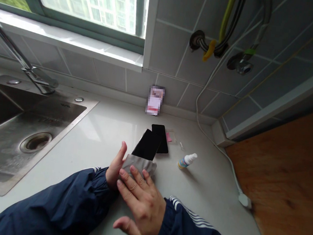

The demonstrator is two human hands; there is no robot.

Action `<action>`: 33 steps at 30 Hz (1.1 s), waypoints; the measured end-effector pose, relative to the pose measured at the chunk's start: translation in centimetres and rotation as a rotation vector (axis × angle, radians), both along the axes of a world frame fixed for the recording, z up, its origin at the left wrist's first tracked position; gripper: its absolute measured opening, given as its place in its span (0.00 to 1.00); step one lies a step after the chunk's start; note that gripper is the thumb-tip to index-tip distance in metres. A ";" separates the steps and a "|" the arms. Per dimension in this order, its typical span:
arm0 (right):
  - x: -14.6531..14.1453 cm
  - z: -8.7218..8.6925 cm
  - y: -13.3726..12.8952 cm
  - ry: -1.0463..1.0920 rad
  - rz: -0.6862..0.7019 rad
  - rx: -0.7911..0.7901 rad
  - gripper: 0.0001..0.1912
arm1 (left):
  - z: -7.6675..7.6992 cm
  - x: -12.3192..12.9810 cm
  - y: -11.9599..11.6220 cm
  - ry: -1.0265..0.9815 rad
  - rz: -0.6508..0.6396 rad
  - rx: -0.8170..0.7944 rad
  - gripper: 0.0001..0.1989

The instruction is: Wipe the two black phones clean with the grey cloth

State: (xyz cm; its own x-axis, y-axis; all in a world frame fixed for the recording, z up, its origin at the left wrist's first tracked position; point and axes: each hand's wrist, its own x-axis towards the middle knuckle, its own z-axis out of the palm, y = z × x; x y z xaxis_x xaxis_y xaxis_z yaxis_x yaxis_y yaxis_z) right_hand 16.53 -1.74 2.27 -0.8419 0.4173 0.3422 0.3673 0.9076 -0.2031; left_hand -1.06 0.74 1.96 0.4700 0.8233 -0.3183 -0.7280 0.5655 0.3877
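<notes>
A grey cloth (138,164) with a zigzag edge covers the lower part of a black-screened phone (147,144). My right hand (142,201) lies on the cloth with its fingers stretched out and its thumb apart. My left hand (116,165) is at the left edge of the phone and cloth, thumb raised; its other fingers are hidden beneath. The upper end of this phone overlaps a second dark-screened phone (163,138) on the counter. To the right stands a small spray bottle (187,161) with a white top.
A steel sink (70,114) and faucet (40,78) are on the left. An upright blurred card or screen (155,100) leans at the tiled wall. Pink and clear pieces (169,137) lie beside the second phone. A white cable (231,161) runs to a plug (244,200) on the right.
</notes>
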 end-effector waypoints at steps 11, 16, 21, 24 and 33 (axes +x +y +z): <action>0.6 -0.6 1.4 -0.013 -0.082 0.046 0.42 | -0.8 0.4 -0.7 0.086 -0.111 -0.008 0.49; 1.3 -1.4 3.4 0.142 -0.283 0.050 0.40 | -0.2 1.2 -1.1 0.332 -0.104 0.217 0.42; 1.5 -1.2 4.4 0.244 -0.380 0.039 0.39 | -0.1 1.4 -1.3 0.511 -0.254 0.062 0.39; 1.1 -1.3 3.7 0.217 -0.323 0.009 0.40 | -0.3 1.4 -1.0 0.371 -0.141 0.168 0.38; 0.4 0.2 0.6 0.005 -0.036 0.008 0.43 | -2.0 -0.2 -0.3 0.248 0.018 -0.043 0.38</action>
